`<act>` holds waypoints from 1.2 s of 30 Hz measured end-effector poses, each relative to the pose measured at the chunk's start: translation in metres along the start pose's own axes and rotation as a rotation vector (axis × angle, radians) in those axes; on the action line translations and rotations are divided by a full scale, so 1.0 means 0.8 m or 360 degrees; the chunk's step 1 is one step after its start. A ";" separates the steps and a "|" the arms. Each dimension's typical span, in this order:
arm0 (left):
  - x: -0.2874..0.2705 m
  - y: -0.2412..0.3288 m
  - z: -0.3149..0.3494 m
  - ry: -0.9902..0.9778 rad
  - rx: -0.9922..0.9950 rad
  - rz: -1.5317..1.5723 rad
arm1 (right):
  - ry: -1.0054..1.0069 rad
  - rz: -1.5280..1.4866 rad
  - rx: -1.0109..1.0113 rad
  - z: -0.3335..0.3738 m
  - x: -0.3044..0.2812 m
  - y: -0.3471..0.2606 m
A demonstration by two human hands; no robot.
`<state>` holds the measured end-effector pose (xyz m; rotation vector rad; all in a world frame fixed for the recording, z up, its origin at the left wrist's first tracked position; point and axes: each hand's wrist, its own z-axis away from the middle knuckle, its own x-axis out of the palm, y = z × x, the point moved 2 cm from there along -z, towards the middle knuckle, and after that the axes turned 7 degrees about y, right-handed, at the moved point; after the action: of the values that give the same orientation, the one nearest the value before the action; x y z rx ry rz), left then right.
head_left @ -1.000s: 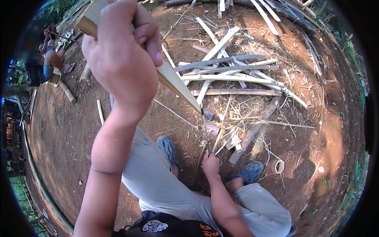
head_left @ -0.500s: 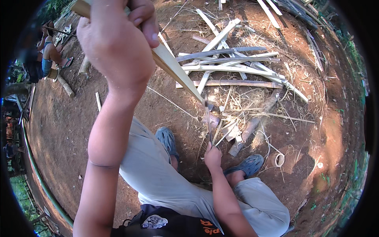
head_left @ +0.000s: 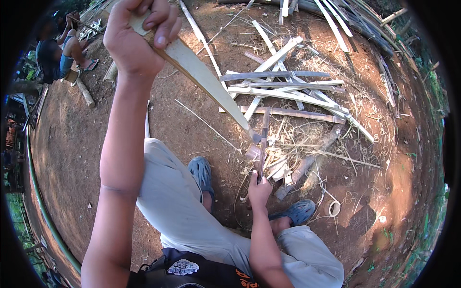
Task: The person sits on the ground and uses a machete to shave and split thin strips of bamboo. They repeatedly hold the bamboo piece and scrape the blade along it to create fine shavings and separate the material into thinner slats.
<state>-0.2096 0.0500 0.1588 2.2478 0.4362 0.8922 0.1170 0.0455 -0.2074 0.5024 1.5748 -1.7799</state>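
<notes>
Head view: the left hand (head_left: 141, 38) is raised, its fingers curled around the upper part of a flat bamboo strip (head_left: 206, 81) that slants down toward the middle of the ground. The right hand (head_left: 260, 193), low between the two blue clogs (head_left: 200, 174), is closed in a fist on the handle of a long-bladed knife (head_left: 263, 144), which points upward. The strip's lower end lies right at the blade; whether the two touch, I cannot tell.

Beyond the knife lies a crossed pile of bamboo strips (head_left: 288, 95), some pale side up, others with greyish skin showing. Curled shavings (head_left: 300, 127) litter the soil around a short bamboo pole (head_left: 301, 171). Judging from these, a good deal of splitting and paring is already done, while the held strip looks broad and seems unfinished. Whether the piled strips need more trimming is not clear.
</notes>
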 end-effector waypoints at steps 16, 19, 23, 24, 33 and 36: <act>-0.080 -0.001 -0.040 -0.0151 -0.0627 0.0898 | -0.0195 -0.0919 -0.0165 0.004 -0.026 -0.060; -0.056 -0.006 -0.045 0.0478 -0.0811 0.0343 | -0.0166 -0.0696 -0.0167 0.018 -0.023 -0.069; -0.045 -0.029 -0.025 0.0473 -0.0607 -0.0199 | -0.0246 -0.1027 0.0077 0.027 -0.033 -0.095; -0.043 -0.034 -0.017 0.0291 -0.0481 -0.0291 | -0.0276 -0.1145 0.0125 0.027 -0.038 -0.103; -0.024 -0.117 0.102 -0.1769 -0.1365 -0.1629 | -0.0260 -0.1839 0.0447 0.013 -0.109 -0.166; -0.007 -0.127 0.169 -0.2359 -0.1444 -0.1543 | -0.0269 -0.2042 0.0649 0.007 -0.112 -0.166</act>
<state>-0.1247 0.0571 0.0124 1.0599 0.2243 -0.9271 0.0841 0.0640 -0.0514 -0.6758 1.4742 -2.9795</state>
